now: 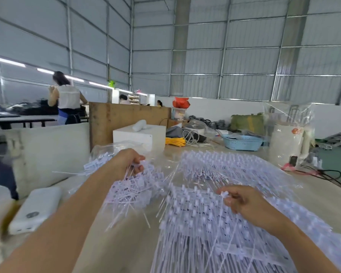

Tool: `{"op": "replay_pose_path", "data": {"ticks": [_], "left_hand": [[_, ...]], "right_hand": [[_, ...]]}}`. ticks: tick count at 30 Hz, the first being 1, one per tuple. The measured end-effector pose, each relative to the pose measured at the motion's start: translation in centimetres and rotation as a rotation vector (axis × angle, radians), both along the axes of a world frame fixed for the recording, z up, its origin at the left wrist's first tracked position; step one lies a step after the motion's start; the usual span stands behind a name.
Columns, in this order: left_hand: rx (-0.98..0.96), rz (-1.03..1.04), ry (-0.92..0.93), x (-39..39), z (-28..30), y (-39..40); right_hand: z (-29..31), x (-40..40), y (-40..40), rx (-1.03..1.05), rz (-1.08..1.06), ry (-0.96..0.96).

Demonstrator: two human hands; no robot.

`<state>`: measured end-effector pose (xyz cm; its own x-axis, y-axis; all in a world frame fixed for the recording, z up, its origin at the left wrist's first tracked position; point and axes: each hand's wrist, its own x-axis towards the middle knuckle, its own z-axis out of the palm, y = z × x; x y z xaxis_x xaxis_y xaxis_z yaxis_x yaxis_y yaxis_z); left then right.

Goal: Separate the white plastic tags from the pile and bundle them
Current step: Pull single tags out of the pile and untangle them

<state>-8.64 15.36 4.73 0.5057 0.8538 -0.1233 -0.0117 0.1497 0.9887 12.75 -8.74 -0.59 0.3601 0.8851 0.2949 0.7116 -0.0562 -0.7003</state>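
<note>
A person sorts white tags [215,211] heaped across a pale bench [126,243]. The left hand [129,161], raised over the bench's left side, is curled around a loose bundle [132,189] of tags that hangs below it. The right hand [242,200] pinches one tag's head at the near pile. The thin tails look tangled, so pulling may drag neighbouring tags along, and the loosely held bundle may spill.
</note>
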Motion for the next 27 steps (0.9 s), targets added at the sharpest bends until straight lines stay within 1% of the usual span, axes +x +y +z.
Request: {"op": "replay_pose_path", "data": {"ticks": [2,5,6,10,11,12,13,14,15,16,18,19,22,23,24,25,26,27], "left_hand": [[0.201,0.054,0.314,0.0,-0.5,1.9],[0.485,-0.005,0.663,0.8,-1.2,3.3],[0.570,-0.016,0.724,1.3,-1.5,3.5],[0.876,0.021,0.741,3.3,-1.8,4.7],[0.959,0.027,0.781,3.7,-2.0,5.0],[1.057,0.034,0.877,4.1,-2.3,5.4],[1.157,0.044,1.016,4.3,-2.8,5.6],[1.218,0.042,1.167,4.3,-3.2,5.8],[1.219,0.023,1.281,4.2,-3.7,5.9],[1.185,0.013,1.343,4.2,-4.2,6.0],[1.102,0.051,1.394,4.1,-4.5,5.6],[1.092,0.094,1.426,4.2,-4.2,5.1],[1.140,0.201,1.543,4.5,-1.3,1.6],[1.172,0.226,1.548,4.6,-0.2,0.0],[1.224,0.265,1.496,4.8,0.6,-1.7],[1.297,0.303,1.362,5.0,1.0,-3.5],[1.356,0.317,1.138,5.3,1.1,-5.4],[1.352,0.279,0.868,5.7,0.7,-7.5]], "right_hand": [[0.1,-0.5,0.3,-0.010,0.026,-0.028],[0.3,-0.9,0.5,-0.006,0.035,-0.036],[0.3,-1.0,0.5,-0.010,0.032,-0.039],[0.4,-1.2,0.4,-0.005,0.039,-0.047],[0.3,-1.1,0.5,-0.006,0.034,-0.045],[0.2,-1.0,0.5,-0.011,0.032,-0.053],[0.2,-1.0,0.5,-0.026,0.041,-0.064],[0.1,-1.0,0.7,-0.037,0.044,-0.071],[0.1,-0.9,0.7,-0.039,0.042,-0.073],[0.0,-0.9,0.8,-0.036,0.044,-0.071],[0.1,-1.1,0.7,-0.020,0.042,-0.051],[0.2,-1.2,0.6,-0.014,0.034,-0.041],[0.4,-1.3,0.5,0.010,-0.010,-0.005],[0.4,-1.4,0.5,0.022,-0.017,-0.006],[0.5,-1.5,0.5,0.034,-0.022,-0.019],[0.5,-1.5,0.5,0.050,-0.032,-0.032],[0.5,-1.5,0.4,0.066,-0.037,-0.033],[0.6,-1.5,0.5,0.082,-0.038,-0.017]]}}
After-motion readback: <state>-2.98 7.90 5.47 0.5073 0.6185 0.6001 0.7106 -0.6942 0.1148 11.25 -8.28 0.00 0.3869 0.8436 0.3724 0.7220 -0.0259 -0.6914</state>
